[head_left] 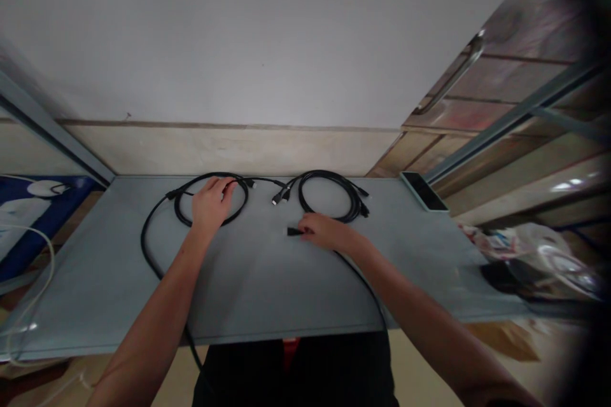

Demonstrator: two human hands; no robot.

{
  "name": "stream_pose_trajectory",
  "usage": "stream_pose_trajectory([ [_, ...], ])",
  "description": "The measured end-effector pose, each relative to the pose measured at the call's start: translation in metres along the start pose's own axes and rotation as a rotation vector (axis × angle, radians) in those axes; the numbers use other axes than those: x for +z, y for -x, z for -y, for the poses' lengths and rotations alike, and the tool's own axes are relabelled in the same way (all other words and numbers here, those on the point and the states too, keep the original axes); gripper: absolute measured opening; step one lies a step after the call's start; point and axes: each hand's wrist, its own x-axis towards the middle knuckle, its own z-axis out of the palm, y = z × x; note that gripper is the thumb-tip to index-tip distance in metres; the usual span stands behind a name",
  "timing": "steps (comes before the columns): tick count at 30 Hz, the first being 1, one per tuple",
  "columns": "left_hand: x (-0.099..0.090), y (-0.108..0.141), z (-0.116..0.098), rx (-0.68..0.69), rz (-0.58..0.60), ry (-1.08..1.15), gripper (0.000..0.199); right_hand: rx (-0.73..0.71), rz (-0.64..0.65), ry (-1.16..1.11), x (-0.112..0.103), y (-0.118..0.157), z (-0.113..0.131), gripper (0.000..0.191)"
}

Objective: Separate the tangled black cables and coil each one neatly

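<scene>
My right hand is closed in a pinch on the end of a black cable, whose plug sticks out to the left of the fingers. That cable's tail runs under the forearm and over the table's front edge. My left hand rests over a loosely looped black cable, its fingertips pressed together on a strand at the loop's top; the exact grip is partly hidden. From this loop, a thicker length curves left and down past the front edge. Beyond my right hand lies a second coiled black cable.
Several loose cable plugs lie between the two coils. A phone in a pale green case is at the back right of the grey table. Metal posts flank the table, a wall stands behind, and bagged clutter lies right.
</scene>
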Motion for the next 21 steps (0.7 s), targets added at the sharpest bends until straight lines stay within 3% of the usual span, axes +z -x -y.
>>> stream_pose_trajectory([
  [2, 0.0, -0.002, 0.003, 0.001, -0.022, 0.027, 0.034, 0.012, -0.192, 0.033, -0.015, -0.008, -0.025, 0.016],
  [6, -0.002, -0.007, 0.012, 0.01, -0.073, 0.11, 0.036, 0.185, -0.542, 0.146, -0.052, -0.019, -0.071, 0.025],
  [8, -0.008, -0.012, 0.014, -0.007, -0.11, 0.148, 0.034, 0.167, -0.667, 0.207, -0.069, -0.022, -0.085, 0.027],
  [14, -0.025, -0.052, 0.013, -0.162, -0.228, 0.271, 0.025, 0.064, -0.789, 0.237, -0.093, -0.036, -0.108, 0.033],
  [16, -0.023, -0.068, 0.013, -0.271, -0.167, 0.389, 0.021, 0.044, -0.753, 0.219, -0.089, -0.045, -0.111, 0.034],
  [21, -0.009, -0.077, 0.0, -0.495, 0.229, 0.818, 0.021, 0.104, -0.736, 0.173, -0.056, -0.068, -0.109, 0.032],
])
